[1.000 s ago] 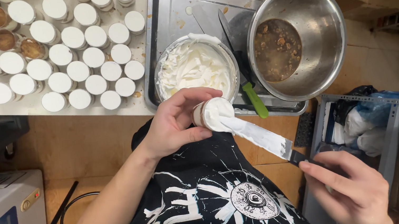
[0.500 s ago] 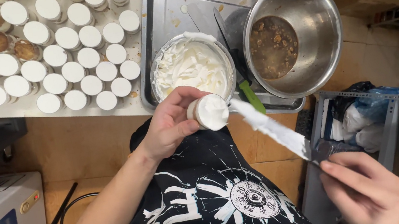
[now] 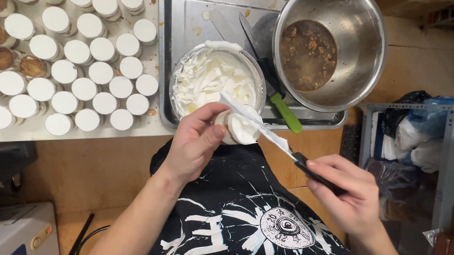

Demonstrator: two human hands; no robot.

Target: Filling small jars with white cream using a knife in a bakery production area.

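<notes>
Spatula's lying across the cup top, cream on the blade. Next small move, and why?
Probably draw the spatula across the rim toward the right hand to level the cream. The blade lies over the cup, which the left hand holds beside the cream bowl, and the top looks uneven.

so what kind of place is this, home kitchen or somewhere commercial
Probably a small commercial dessert kitchen: rows of filled little cups on the counter, a metal tray holding a bowl of white cream, and a spatula smoothing another cup.

A small round cup (image 3: 237, 129), topped smooth with white cream, sits tilted just below the cream bowl (image 3: 213, 78), a cream-smeared spatula (image 3: 260, 125) lying across its top.
</notes>
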